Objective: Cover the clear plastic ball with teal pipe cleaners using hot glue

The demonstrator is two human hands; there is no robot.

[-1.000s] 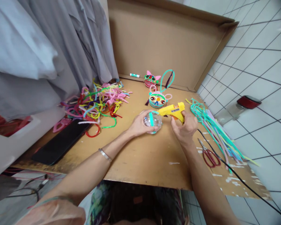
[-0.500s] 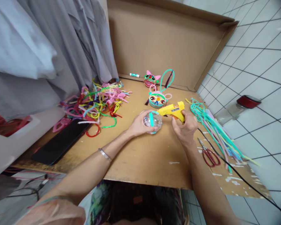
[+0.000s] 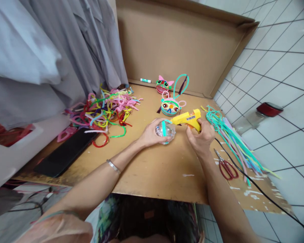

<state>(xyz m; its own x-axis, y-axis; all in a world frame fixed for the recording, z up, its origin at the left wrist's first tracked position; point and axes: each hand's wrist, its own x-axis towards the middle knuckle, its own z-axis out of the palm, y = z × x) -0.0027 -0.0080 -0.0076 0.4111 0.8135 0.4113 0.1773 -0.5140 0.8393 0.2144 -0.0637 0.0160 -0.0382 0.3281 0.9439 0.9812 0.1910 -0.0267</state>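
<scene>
The left hand (image 3: 151,133) grasps a clear, turquoise-banded round ball (image 3: 164,129) at its three o'clock; the right hand (image 3: 202,135), clasping a yellow plastic glue gun (image 3: 186,118), has the ball at nine.

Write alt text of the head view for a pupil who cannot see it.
The left hand holds a clear ball with a turquoise band; the right hand holds a yellow glue gun, its tip close to the ball. Nearby on the table are two decorated faces, pipe cleaners and red-handled scissors.

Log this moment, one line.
left hand: holds clear ball | right hand: holds yellow glue gun | nozzle: near ball, contact unclear | scissors: on table
</scene>
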